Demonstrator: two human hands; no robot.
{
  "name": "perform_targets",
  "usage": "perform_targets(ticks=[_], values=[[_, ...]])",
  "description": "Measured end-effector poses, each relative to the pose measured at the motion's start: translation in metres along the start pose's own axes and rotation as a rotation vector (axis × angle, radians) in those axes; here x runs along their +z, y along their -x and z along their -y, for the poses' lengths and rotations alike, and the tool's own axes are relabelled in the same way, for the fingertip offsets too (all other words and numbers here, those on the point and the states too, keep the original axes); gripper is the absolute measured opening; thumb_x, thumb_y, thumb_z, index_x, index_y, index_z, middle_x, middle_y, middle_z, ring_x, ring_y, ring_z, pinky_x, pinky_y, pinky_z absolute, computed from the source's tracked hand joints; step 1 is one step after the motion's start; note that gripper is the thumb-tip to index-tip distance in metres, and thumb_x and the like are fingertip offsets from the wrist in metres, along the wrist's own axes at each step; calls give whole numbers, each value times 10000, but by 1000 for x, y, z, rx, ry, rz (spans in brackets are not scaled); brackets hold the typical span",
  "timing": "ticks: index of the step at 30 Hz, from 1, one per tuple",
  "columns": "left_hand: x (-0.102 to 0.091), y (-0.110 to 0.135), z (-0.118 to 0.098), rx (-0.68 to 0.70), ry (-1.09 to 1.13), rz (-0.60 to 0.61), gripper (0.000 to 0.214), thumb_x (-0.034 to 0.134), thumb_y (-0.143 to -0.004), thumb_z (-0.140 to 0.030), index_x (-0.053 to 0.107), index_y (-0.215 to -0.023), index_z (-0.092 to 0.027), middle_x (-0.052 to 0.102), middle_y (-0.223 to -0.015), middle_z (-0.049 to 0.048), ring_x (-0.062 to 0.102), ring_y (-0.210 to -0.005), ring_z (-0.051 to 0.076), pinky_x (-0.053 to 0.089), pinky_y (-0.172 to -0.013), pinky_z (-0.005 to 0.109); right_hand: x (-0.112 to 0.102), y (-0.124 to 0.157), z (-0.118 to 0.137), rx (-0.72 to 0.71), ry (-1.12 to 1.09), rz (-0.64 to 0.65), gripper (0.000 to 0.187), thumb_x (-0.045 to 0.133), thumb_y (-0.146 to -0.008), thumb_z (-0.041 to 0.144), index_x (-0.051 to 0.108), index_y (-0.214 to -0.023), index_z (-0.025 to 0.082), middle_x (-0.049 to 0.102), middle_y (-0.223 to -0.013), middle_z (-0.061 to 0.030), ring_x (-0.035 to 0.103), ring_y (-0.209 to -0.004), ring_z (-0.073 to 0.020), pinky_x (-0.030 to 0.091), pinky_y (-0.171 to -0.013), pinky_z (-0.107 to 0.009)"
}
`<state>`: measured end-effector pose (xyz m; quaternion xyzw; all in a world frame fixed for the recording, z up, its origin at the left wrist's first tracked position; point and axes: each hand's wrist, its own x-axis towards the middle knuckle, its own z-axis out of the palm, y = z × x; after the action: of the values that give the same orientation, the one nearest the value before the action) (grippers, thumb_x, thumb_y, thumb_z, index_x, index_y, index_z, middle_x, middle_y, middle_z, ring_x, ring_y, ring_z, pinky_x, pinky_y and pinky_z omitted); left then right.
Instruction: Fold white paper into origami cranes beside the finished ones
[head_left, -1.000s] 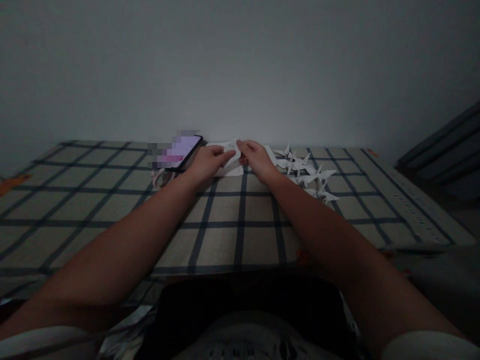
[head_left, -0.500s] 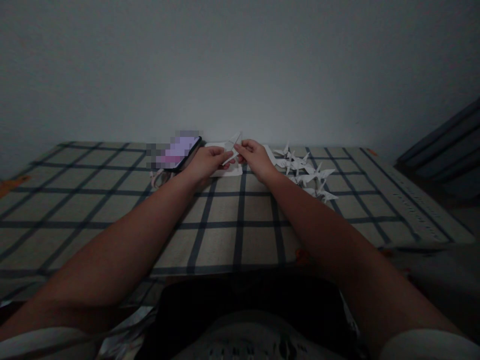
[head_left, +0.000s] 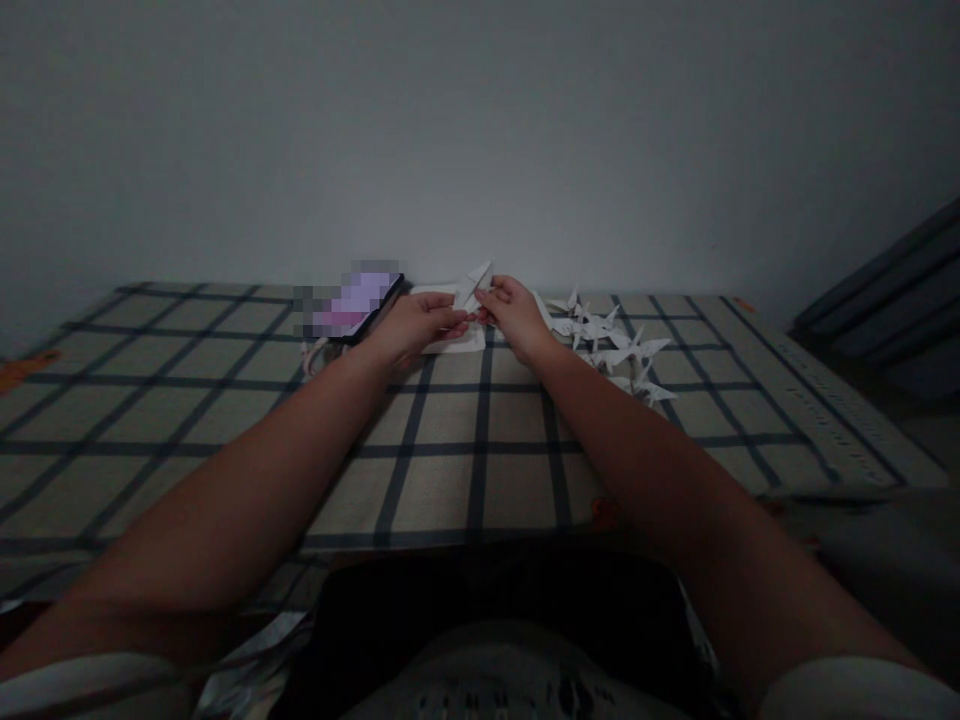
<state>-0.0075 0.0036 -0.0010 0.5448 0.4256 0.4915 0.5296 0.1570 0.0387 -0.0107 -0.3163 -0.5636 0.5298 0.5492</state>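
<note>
Between my two hands is a piece of folded white paper (head_left: 472, 284), its pointed end tilted up to the right. My left hand (head_left: 420, 322) pinches its lower edge with thumb and fingers. The fingers of my right hand (head_left: 513, 312) close on its right side. Beneath the hands lie flat white paper sheets (head_left: 457, 342), partly covered by them. Right of my right hand sits a cluster of several folded white paper cranes (head_left: 600, 330), and my forearm hides some of them.
A phone (head_left: 360, 300) with a lit, blurred screen leans left of my left hand, with a pale cable (head_left: 313, 358) by it. A checked cloth (head_left: 442, 450) covers the table. A grey wall (head_left: 480, 140) rises behind, and a dark slatted object (head_left: 892, 300) stands at the right.
The folded paper has turned between my fingers, so a broader face of it now shows. My right fingers have shifted slightly on it; cranes and phone stay put.
</note>
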Motion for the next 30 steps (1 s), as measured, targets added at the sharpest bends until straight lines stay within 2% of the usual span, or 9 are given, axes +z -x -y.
perform_targets(ticks=[3, 6, 11, 14, 16, 20, 25, 30], values=[[1, 3, 0, 10, -43, -23, 338, 848, -689, -402, 760, -918, -169, 752, -988, 83, 692, -854, 160, 551, -761, 259, 1, 2, 0, 12, 32, 44, 142, 681, -854, 184, 555, -915, 207, 653, -718, 50, 609, -610, -73, 512, -623, -199], [2, 4, 0, 47, -31, -110, 365, 829, -697, -477, 743, -880, -173, 734, -950, 63, 676, -848, 161, 547, -744, 261, 2, 4, 1, 12, 54, 65, 226, 710, -836, 212, 552, -997, 211, 673, -726, 40, 631, -639, -89, 528, -646, -213], [-4, -4, 0, 37, 33, -239, 256, 799, -721, -376, 720, -853, -171, 701, -881, 34, 599, -718, 106, 469, -598, 192, 3, 6, 2, -70, 125, 48, 427, 700, -845, 276, 466, -1202, 276, 682, -824, 44, 607, -641, -91, 515, -621, -211], [-9, -10, 0, -41, 116, -262, 213, 791, -697, -309, 702, -838, -175, 678, -841, 30, 564, -663, 102, 419, -522, 185, 1, 6, 1, -108, 187, 109, 472, 700, -840, 274, 475, -1254, 310, 670, -948, 27, 609, -684, -89, 507, -613, -203], [-11, -13, 0, -94, 140, -255, 197, 793, -676, -273, 689, -812, -175, 664, -811, 31, 542, -627, 96, 388, -486, 184, -2, 6, 0, -120, 226, 178, 435, 698, -847, 292, 528, -1247, 305, 663, -1015, 8, 619, -724, -93, 506, -615, -203], [-13, -15, 1, -154, 124, -226, 199, 808, -651, -229, 670, -785, -178, 656, -799, 39, 564, -624, 102, 395, -478, 191, -7, 4, 0, -132, 305, 260, 268, 690, -862, 324, 667, -1115, 239, 681, -1038, -19, 610, -757, -98, 501, -622, -205], [-14, -15, -2, -183, 75, -176, 218, 835, -638, -246, 693, -782, -163, 678, -846, 59, 616, -688, 114, 417, -489, 181, -9, 3, 1, -99, 315, 259, 211, 707, -849, 300, 715, -1043, 217, 719, -1046, -29, 605, -769, -100, 503, -624, -205], [-12, -11, -5, -160, -5, -145, 213, 866, -635, -293, 714, -723, -173, 677, -817, 49, 577, -663, 102, 380, -480, 177, -9, 5, 3, -61, 299, 268, 153, 712, -842, 295, 724, -970, 213, 720, -982, -22, 604, -766, -104, 498, -608, -201]])
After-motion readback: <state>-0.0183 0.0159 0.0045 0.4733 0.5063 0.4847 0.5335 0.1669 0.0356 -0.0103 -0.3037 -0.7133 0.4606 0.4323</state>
